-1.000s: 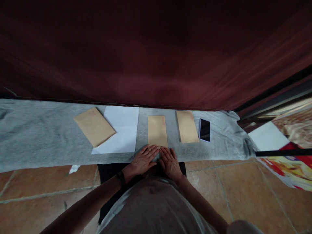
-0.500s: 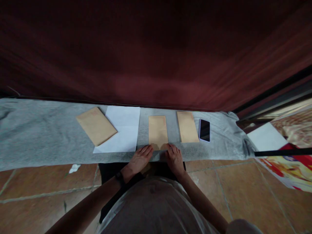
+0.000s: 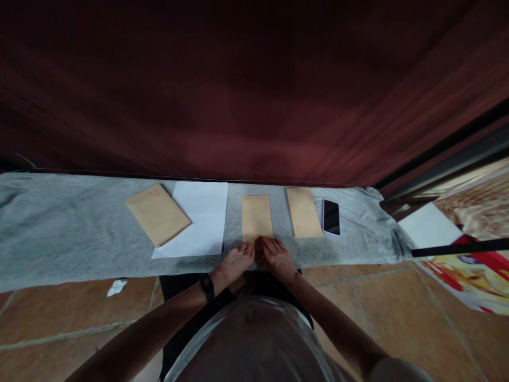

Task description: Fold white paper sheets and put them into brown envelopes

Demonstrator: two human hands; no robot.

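A brown paper envelope [image 3: 256, 215] with faint red print lies upright in front of me on grey cloth. My left hand [image 3: 237, 260], a dark watch on its wrist, has its fingers drawn together on the envelope's near left corner. At the near right edge, my right hand [image 3: 277, 256] has its fingers bent and pressed close together on the paper. Both hands cover the near end, so the fold or flap there is hidden. To the right lies a stack of brown envelopes [image 3: 304, 213]. Another envelope stack [image 3: 158, 215] rests at a slant over white paper sheets [image 3: 207, 225].
A phone [image 3: 331, 217] lies right of the right-hand stack. The grey cloth [image 3: 71, 228] covers a narrow surface against a dark red panel [image 3: 254, 143]. A dark bar [image 3: 461, 248] and a colourful printed box [image 3: 477, 278] stand at far right. Crumpled tissue [image 3: 117, 287] lies on the tiled floor.
My hands have come closer together at the envelope's near end, the right one moving left and inward. The whole view has shifted slightly.
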